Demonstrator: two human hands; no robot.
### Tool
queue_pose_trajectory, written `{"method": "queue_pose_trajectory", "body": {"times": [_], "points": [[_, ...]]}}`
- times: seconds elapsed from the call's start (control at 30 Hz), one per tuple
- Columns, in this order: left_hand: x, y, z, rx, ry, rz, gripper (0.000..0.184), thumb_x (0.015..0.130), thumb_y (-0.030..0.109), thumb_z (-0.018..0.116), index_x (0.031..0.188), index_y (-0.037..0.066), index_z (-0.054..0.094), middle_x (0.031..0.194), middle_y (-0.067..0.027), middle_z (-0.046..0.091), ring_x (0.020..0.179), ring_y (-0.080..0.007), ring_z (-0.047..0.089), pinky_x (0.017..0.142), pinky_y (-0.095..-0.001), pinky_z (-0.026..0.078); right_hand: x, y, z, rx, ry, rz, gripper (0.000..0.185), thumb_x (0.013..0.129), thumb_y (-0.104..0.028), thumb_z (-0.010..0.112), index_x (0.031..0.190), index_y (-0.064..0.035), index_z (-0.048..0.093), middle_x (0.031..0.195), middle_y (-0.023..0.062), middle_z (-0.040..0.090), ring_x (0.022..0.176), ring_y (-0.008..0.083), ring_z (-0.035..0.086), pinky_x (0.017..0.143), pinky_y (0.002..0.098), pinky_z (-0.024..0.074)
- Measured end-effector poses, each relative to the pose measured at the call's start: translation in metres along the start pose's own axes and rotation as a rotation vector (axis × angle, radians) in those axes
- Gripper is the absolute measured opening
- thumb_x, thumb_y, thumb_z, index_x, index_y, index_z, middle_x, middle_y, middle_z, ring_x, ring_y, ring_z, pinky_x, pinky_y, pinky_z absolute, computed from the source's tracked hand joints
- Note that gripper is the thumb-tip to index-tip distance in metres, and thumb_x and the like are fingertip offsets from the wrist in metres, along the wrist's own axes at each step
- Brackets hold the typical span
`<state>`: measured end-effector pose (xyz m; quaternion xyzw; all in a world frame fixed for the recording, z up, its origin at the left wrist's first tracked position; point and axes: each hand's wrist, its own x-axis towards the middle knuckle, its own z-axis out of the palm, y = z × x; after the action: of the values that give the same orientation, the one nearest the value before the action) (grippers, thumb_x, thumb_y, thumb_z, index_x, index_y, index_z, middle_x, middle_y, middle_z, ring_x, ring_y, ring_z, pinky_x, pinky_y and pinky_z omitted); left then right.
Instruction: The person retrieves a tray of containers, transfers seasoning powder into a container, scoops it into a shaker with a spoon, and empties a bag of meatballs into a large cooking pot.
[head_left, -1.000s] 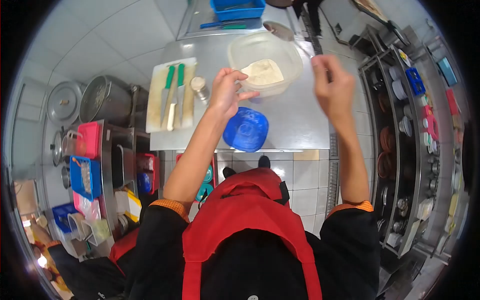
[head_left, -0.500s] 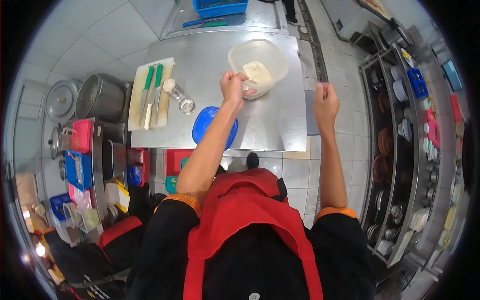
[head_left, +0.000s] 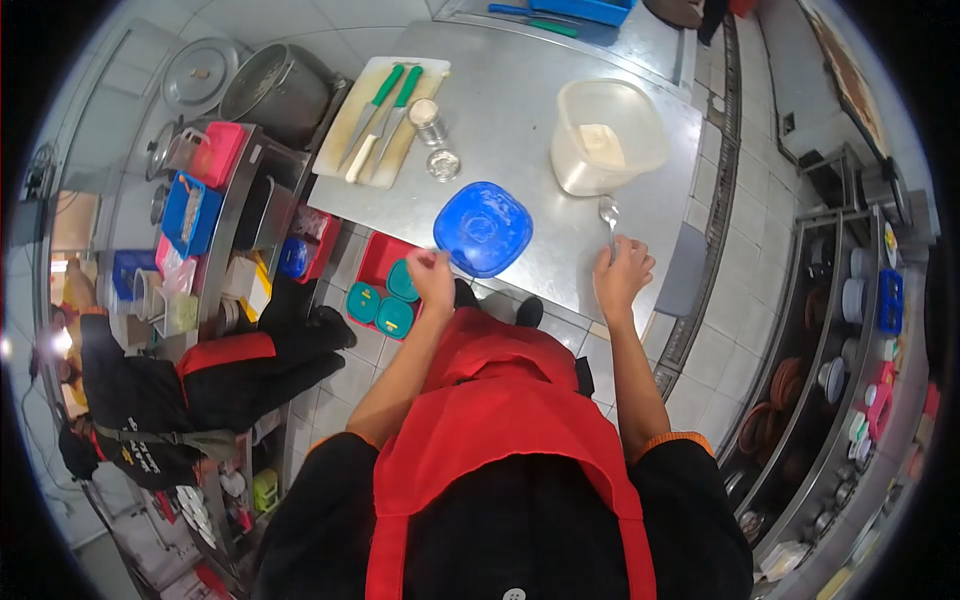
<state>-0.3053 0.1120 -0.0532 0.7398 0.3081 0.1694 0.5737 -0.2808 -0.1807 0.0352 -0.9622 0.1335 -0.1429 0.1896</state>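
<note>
We hold a shiny metal spoon point(head_left: 609, 208) in our right hand point(head_left: 622, 275), fingers curled about the handle, its bowl pointing away from us, probably because that keeps it ready beside the square translucent plastic tub point(head_left: 570, 165) standing farther back on the steel desk point(head_left: 510, 110). Inside the tub sits a pale powder point(head_left: 600, 145); the near wall stands between it and our spoon. Our left hand point(head_left: 432, 275) is drawn narrow at the near edge of the blue rounded-square plastic lid point(head_left: 483, 230); we cannot tell whether it touches the lid or pinches anything. The lid lies flat near the desk's front edge, likely for easy reach. Beyond it are a clear glass jar point(head_left: 428, 118) and a small round clear dish point(head_left: 443, 165), beside a white cutting board point(head_left: 352, 110) bearing two green-handled knives point(head_left: 385, 85) and a white-handled knife point(head_left: 362, 155); the knives lie together, presumably to keep their blades contained. Below, a red plastic crate point(head_left: 377, 258) sits near our left forearm.
</note>
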Motion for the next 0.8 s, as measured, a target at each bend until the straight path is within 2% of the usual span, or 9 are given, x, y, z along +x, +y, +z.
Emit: {"method": "queue_pose_trajectory", "body": {"times": [0.03, 0.1, 0.17, 0.23, 0.33, 0.5, 0.6, 0.67, 0.8], "points": [[-0.011, 0.016, -0.005, -0.006, 0.01, -0.032, 0.03, 0.085, 0.013, 0.062, 0.108, 0.01, 0.042, 0.095, -0.0057, 0.049, 0.08, -0.0176, 0.056, 0.062, -0.0338, 0.053, 0.0, -0.008, -0.001, 0.02, 0.012, -0.059, 0.025, 0.077, -0.012, 0.059, 0.102, -0.0064, 0.059, 0.104, 0.0155, 0.052, 0.096, 0.0351, 0.046, 0.081, 0.0465, 0.0372], [-0.041, 0.057, 0.0, -0.366, -0.15, -0.728, 0.031, 0.087, 0.015, 0.058, 0.111, 0.01, 0.04, 0.098, -0.0083, 0.048, 0.08, -0.0208, 0.057, 0.063, -0.0355, 0.053, -0.005, -0.021, 0.005, 0.034, 0.008, -0.127, 0.029, 0.075, -0.011, 0.06, 0.104, -0.0069, 0.059, 0.108, 0.0155, 0.049, 0.099, 0.0342, 0.044, 0.082, 0.0469, 0.0365], [-0.046, 0.054, 0.005, -0.456, -0.183, -0.784, 0.03, 0.087, 0.017, 0.057, 0.11, 0.009, 0.041, 0.1, -0.0093, 0.047, 0.082, -0.0226, 0.056, 0.066, -0.0365, 0.053, -0.011, -0.033, 0.014, 0.295, -0.143, -0.509, 0.036, 0.07, -0.01, 0.062, 0.106, -0.007, 0.058, 0.109, 0.0152, 0.049, 0.1, 0.0338, 0.045, 0.082, 0.0458, 0.0364], [-0.043, 0.048, 0.008, -0.543, -0.232, -0.821, 0.029, 0.087, 0.02, 0.056, 0.109, 0.007, 0.042, 0.102, -0.0103, 0.047, 0.084, -0.0243, 0.056, 0.069, -0.0374, 0.052, -0.026, -0.057, 0.014, 0.265, -0.302, -0.681, 0.043, 0.066, -0.011, 0.064, 0.108, -0.0083, 0.057, 0.108, 0.0139, 0.05, 0.099, 0.0324, 0.046, 0.081, 0.0431, 0.0365], [-0.037, 0.044, 0.005, -0.577, -0.276, -0.86, 0.024, 0.088, 0.022, 0.054, 0.102, 0.005, 0.046, 0.1, -0.0089, 0.048, 0.084, -0.0228, 0.056, 0.071, -0.0352, 0.053, -0.039, -0.084, 0.019, 0.228, -0.338, -0.853, 0.04, 0.066, -0.014, 0.065, 0.105, -0.0094, 0.057, 0.106, 0.0115, 0.051, 0.096, 0.029, 0.047, 0.078, 0.04, 0.0368], [-0.042, 0.06, -0.012, -0.549, -0.342, -0.969, 0.033, 0.084, 0.03, 0.057, 0.105, 0.007, 0.048, 0.099, -0.0085, 0.048, 0.091, -0.0256, 0.053, 0.078, -0.0374, 0.048, -0.058, -0.084, 0.056, 0.091, -0.199, -0.949, 0.026, 0.074, -0.021, 0.06, 0.098, -0.0113, 0.058, 0.099, 0.005, 0.052, 0.087, 0.0226, 0.048, 0.073, 0.038, 0.0361], [-0.046, 0.053, -0.027, -0.547, -0.475, -1.0, 0.042, 0.084, 0.038, 0.055, 0.113, 0.008, 0.049, 0.114, -0.0083, 0.049, 0.099, -0.0257, 0.051, 0.087, -0.0383, 0.043, -0.069, -0.067, 0.059, 0.074, -0.276, -1.1, 0.023, 0.076, -0.021, 0.057, 0.097, -0.0115, 0.058, 0.095, 0.0042, 0.053, 0.085, 0.0214, 0.047, 0.071, 0.038, 0.0361], [-0.05, 0.057, -0.031, -0.528, -0.571, -1.025, 0.053, 0.084, 0.045, 0.051, 0.123, 0.009, 0.046, 0.129, -0.0064, 0.046, 0.109, -0.0242, 0.046, 0.094, -0.0382, 0.037, -0.072, -0.062, 0.06, 0.156, -0.167, -1.114, 0.019, 0.076, -0.02, 0.055, 0.093, -0.0116, 0.059, 0.092, 0.0033, 0.052, 0.085, 0.0205, 0.047, 0.07, 0.0377, 0.0358], [-0.052, 0.07, -0.033, -0.626, -0.558, -1.018, 0.053, 0.088, 0.042, 0.047, 0.126, 0.006, 0.041, 0.131, -0.0095, 0.045, 0.115, -0.027, 0.045, 0.099, -0.039, 0.035, -0.063, -0.08, 0.049, 0.158, -0.118, -1.036, 0.016, 0.076, -0.02, 0.055, 0.089, -0.0117, 0.06, 0.087, 0.0018, 0.051, 0.082, 0.02, 0.047, 0.068, 0.0366, 0.0351]]}}
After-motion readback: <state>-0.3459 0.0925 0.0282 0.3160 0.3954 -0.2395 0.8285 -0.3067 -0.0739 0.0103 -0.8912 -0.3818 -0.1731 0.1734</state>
